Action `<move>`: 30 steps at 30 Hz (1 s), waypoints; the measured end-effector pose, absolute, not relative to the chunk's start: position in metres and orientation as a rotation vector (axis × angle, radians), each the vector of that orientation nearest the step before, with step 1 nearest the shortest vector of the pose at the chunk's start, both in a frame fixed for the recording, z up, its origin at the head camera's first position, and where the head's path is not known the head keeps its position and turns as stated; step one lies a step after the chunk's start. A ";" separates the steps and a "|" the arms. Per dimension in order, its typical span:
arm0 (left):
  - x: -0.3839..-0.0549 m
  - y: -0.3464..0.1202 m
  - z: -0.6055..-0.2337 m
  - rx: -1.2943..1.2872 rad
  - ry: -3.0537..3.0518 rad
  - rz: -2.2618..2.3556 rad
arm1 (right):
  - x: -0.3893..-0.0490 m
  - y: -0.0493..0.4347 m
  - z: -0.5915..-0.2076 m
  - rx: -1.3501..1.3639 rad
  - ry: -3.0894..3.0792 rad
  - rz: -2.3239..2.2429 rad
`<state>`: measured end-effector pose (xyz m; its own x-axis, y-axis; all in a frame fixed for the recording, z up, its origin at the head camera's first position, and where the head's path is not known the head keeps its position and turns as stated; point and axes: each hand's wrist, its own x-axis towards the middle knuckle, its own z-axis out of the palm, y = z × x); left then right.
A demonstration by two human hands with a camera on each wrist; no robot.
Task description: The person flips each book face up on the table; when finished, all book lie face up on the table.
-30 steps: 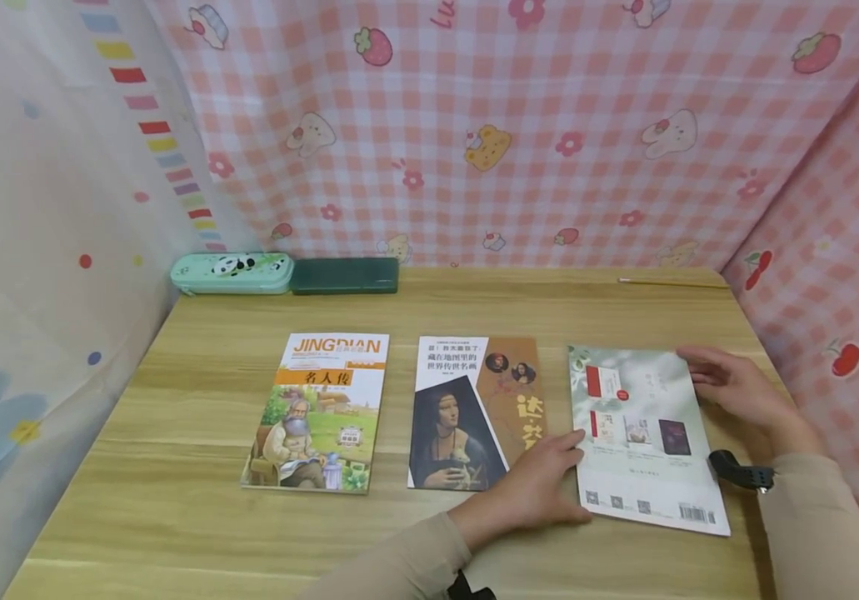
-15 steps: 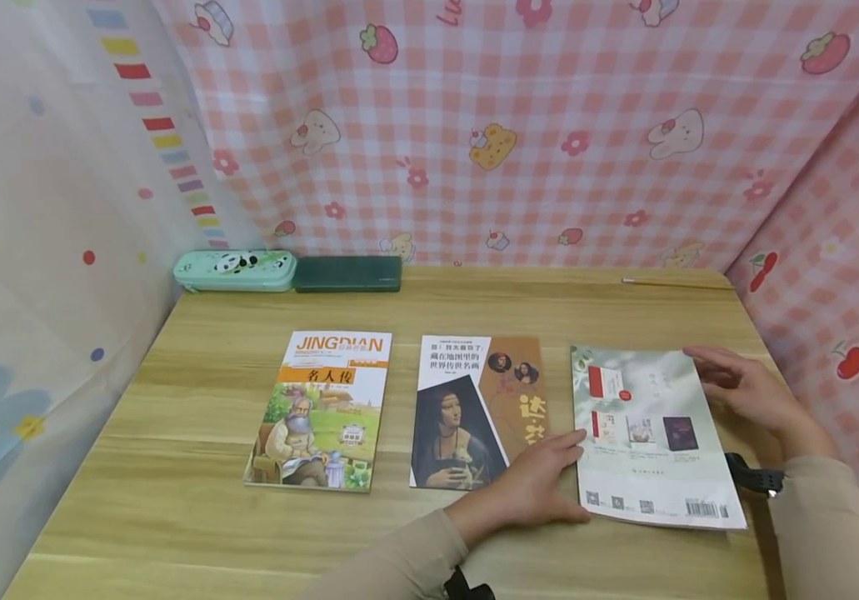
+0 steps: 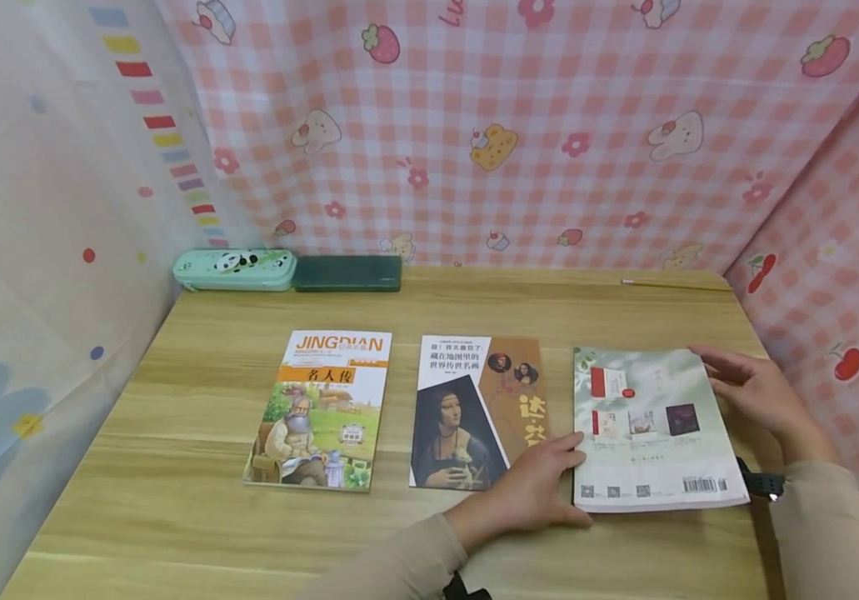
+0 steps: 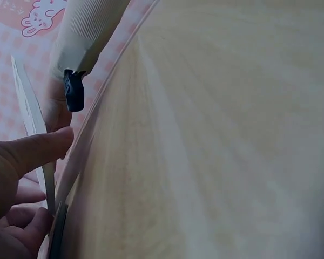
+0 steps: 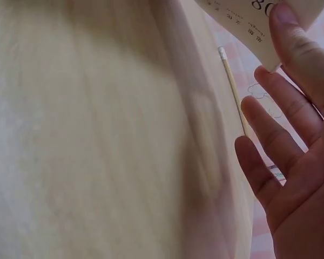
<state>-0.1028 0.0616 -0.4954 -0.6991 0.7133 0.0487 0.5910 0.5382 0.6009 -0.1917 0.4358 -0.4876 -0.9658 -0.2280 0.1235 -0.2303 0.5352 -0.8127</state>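
A magazine (image 3: 654, 433) lies back cover up at the right of the table, its pale green cover printed with small book pictures and a barcode. At its lower left corner, my left hand (image 3: 537, 487) holds the spine edge with the fingertips, the thumb along the bottom edge. My right hand (image 3: 755, 396) pinches the top right corner. In the right wrist view the thumb (image 5: 294, 40) presses on a printed page and the other fingers spread below it. A book with a woman's portrait (image 3: 459, 433) lies partly behind my left hand. Farther left is a book with a bearded man (image 3: 317, 417).
A mint panda pencil case (image 3: 234, 271) and a dark green case (image 3: 348, 273) stand side by side at the table's back left. A pencil (image 3: 676, 285) lies along the back right edge. Pink checked cloth (image 3: 429, 125) hangs behind the table.
The magazine's lower right corner has swung up and rightward, so its bottom edge now runs nearly level. My right hand has shifted slightly right with it; my left hand has stayed at the spine.
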 end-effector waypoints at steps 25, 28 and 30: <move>-0.109 0.036 -0.474 0.784 2.574 1.613 | -0.196 0.417 -0.454 0.550 -2.047 2.175; -0.110 0.034 -0.470 0.796 2.592 1.644 | -0.197 0.415 -0.445 0.473 -2.100 2.094; -0.110 0.033 -0.468 0.823 2.603 1.664 | -0.198 0.413 -0.440 0.422 -2.147 2.018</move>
